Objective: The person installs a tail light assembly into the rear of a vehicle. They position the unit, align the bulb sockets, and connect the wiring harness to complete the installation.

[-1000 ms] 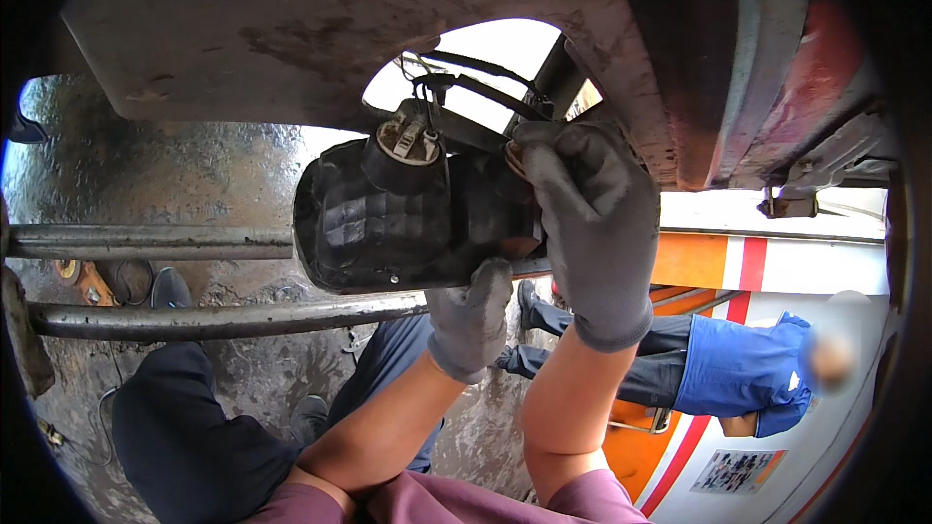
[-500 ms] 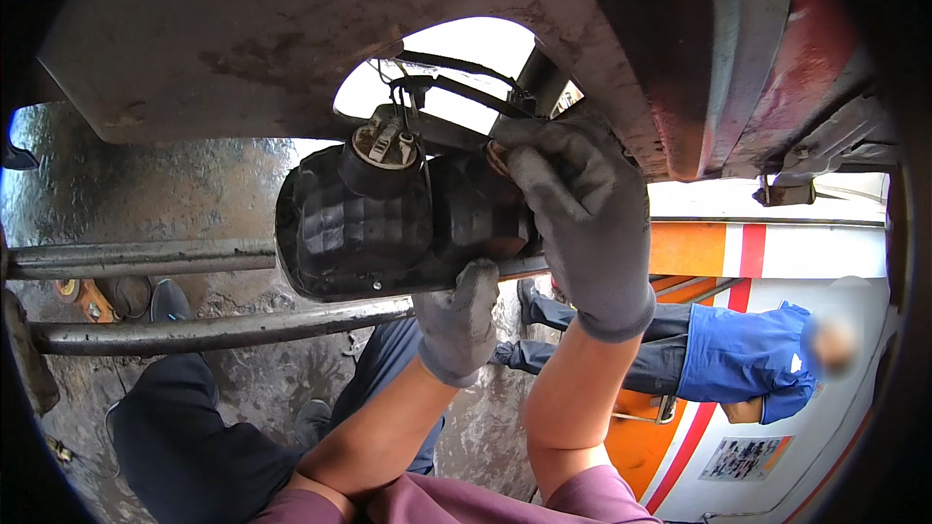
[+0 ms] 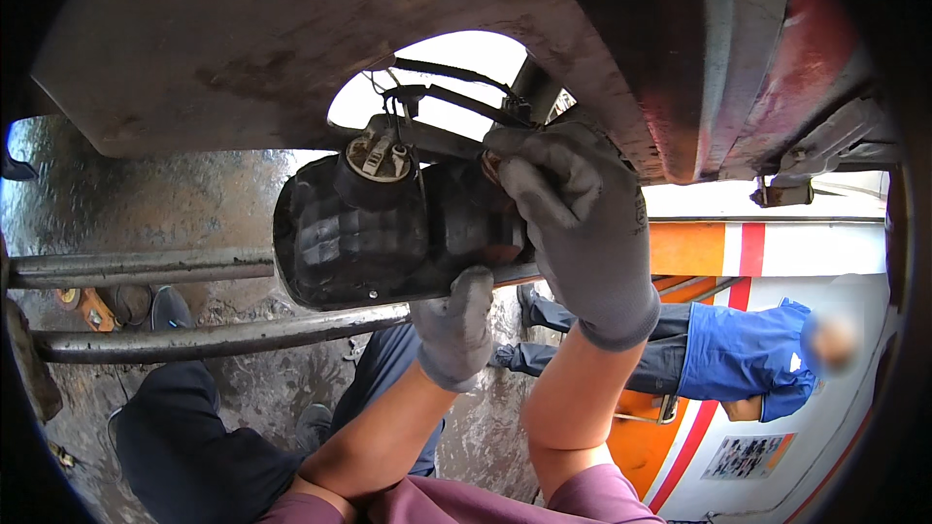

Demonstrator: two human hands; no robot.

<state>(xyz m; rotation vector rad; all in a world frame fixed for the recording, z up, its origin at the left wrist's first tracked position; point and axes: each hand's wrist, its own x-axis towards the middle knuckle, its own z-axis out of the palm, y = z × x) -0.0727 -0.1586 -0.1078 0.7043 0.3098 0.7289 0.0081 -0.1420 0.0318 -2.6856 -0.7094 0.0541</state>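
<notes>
Black tank [image 3: 388, 243] held up under rusty underbody [image 3: 243, 49], not seated, hoses [image 3: 447, 97] attached above. Left hand [image 3: 454, 325] cupped under tank's lower edge, propping it. Right hand [image 3: 582, 223] curled around tank's right end. Mounting looks unfinished. Pipes [image 3: 194, 335] below.

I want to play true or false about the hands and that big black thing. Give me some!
1. Both hands wear grey gloves. True: left hand, right hand.
2. The left hand presses up under the black ribbed housing. True.
3. The right hand hangs free, touching nothing. False: it rests on the housing's right end.
4. The housing's round cap is bright red. False: it is dark with a pale top.
5. A person in blue is in the background. True.
</notes>
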